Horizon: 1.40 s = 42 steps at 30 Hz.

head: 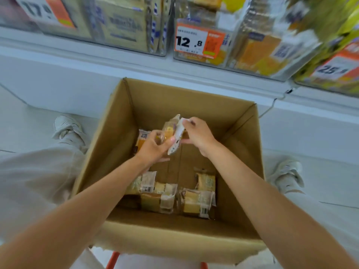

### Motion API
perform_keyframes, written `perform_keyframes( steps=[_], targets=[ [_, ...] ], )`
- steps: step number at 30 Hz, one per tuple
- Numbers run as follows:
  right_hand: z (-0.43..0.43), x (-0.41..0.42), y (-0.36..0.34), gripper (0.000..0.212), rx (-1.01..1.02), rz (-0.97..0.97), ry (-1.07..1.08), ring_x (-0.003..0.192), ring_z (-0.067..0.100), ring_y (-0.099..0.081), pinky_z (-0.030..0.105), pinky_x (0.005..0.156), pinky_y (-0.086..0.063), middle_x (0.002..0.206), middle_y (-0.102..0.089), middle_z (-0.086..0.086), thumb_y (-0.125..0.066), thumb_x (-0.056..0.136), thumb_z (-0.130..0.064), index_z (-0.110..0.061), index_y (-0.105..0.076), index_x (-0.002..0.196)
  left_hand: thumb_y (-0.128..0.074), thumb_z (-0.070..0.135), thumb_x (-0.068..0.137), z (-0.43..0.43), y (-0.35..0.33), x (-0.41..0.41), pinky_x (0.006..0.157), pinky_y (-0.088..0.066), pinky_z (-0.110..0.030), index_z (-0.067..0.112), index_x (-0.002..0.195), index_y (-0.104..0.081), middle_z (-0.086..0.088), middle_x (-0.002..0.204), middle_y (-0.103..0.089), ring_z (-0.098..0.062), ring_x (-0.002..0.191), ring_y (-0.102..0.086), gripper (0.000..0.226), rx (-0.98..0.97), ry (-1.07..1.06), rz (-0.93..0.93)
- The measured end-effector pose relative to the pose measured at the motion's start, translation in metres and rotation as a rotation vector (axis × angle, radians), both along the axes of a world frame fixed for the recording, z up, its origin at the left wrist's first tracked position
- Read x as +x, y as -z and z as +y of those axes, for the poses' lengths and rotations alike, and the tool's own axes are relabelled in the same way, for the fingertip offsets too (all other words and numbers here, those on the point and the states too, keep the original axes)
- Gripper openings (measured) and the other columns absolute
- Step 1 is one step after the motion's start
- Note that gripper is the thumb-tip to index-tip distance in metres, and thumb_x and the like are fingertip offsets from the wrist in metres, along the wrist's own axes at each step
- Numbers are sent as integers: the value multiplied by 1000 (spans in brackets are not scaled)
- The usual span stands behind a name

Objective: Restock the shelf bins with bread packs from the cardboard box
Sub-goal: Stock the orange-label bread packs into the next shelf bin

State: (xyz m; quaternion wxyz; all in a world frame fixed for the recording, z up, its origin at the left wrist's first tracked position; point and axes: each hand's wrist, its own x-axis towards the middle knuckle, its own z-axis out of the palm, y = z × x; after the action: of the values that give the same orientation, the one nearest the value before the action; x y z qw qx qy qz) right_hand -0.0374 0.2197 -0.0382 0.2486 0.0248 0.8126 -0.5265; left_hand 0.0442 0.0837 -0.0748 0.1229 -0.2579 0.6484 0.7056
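An open cardboard box (pixel 194 101) sits below me between my feet. Both hands are down inside it. My left hand (pixel 153 147) grips a small stack of bread packs (pixel 168 129), with another orange pack (pixel 141 139) partly hidden under it. My right hand (pixel 198 135) pinches a white-wrapped bread pack (pixel 177 139) held on edge against that stack. Several more bread packs (pixel 196 202) lie flat on the box floor near the front. Clear shelf bins (pixel 229 61) with packaged bread stand above the box.
An orange price tag reading 12.8 (pixel 198 41) hangs on the middle bin, with other tags to the left and right. A white shelf ledge (pixel 97 55) runs beneath the bins. My shoes (pixel 67 127) flank the box on a pale floor.
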Motion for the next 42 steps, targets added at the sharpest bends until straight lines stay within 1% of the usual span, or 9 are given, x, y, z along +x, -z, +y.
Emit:
perform_keyframes(
  steps=[3, 7, 11, 14, 26, 32, 35, 38, 42],
  targets=[
    [-6, 11, -25, 31, -288, -269, -30, 111, 24, -60, 36, 84, -57, 121, -61, 12, -39, 105, -28, -7, -59, 116, -88, 58, 59, -3, 0, -7, 87, -57, -45, 19, 124, -54, -4, 111, -71, -23, 103, -69, 83, -48, -47, 38],
    [21, -1, -33, 32, -198, -82, -26, 118, 18, -57, 23, 94, -47, 133, -58, 8, -51, 100, -22, -12, -57, 130, -73, 11, 86, -11, -31, -12, 77, -61, -48, 13, 115, -61, -15, 111, -71, -30, 102, -69, 32, 294, -150, 8],
    [47, -9, -32, 66, -49, -142, -56, 124, 20, -53, 36, 100, -46, 138, -53, 2, -69, 88, -37, -17, -40, 144, -63, 9, 91, -17, -53, -20, 73, -62, -44, 9, 118, -60, -15, 107, -73, -28, 98, -71, 27, 503, -106, -10],
    [50, -4, -40, 44, -131, -145, -63, 111, 17, -62, 36, 87, -57, 127, -60, 4, -70, 89, -21, -15, -53, 129, -66, 6, 88, -15, -71, -23, 85, -58, -50, 14, 122, -59, -13, 113, -72, -30, 105, -69, 36, 417, 15, 21],
    [30, -9, -130, 59, 528, 767, -696, 127, 22, -39, 32, 96, -42, 139, -36, 5, -52, 87, 8, -21, -51, 139, -78, 34, 78, -13, -132, -16, 96, -53, -49, 30, 131, -54, 0, 121, -70, -23, 109, -68, 58, 93, 432, 46],
    [31, -2, -136, 67, 413, 865, -635, 147, 17, -22, 34, 106, -42, 163, -4, 1, -47, 91, 9, -23, -36, 149, -75, 25, 80, -4, -150, -11, 96, -51, -56, 24, 126, -54, -6, 129, -62, -35, 114, -64, 50, 353, 354, 37],
    [34, 5, -143, 80, 266, 829, -555, 146, 5, -16, 20, 94, -45, 163, 8, -12, -62, 90, -1, -35, -24, 152, -65, 23, 92, 6, -152, -11, 93, -55, -49, 26, 130, -52, -2, 131, -56, -37, 109, -66, 41, 430, 238, 43],
    [47, 2, -150, 85, 307, 799, -291, 149, 11, -3, 33, 115, -25, 164, 6, -8, -69, 89, -35, -31, -15, 155, -58, 15, 96, 10, -152, -13, 87, -58, -48, 17, 137, -48, -15, 124, -65, -38, 108, -67, 42, 502, 111, 64],
    [70, -3, -147, 86, 282, 182, -131, 131, 17, -42, 37, 111, -33, 143, -45, -1, -48, 85, -73, -10, -40, 143, -55, 13, 96, 8, -161, -15, 86, -58, -49, 17, 133, -50, -19, 125, -63, -39, 109, -66, 37, 675, 7, 149]
  ],
)
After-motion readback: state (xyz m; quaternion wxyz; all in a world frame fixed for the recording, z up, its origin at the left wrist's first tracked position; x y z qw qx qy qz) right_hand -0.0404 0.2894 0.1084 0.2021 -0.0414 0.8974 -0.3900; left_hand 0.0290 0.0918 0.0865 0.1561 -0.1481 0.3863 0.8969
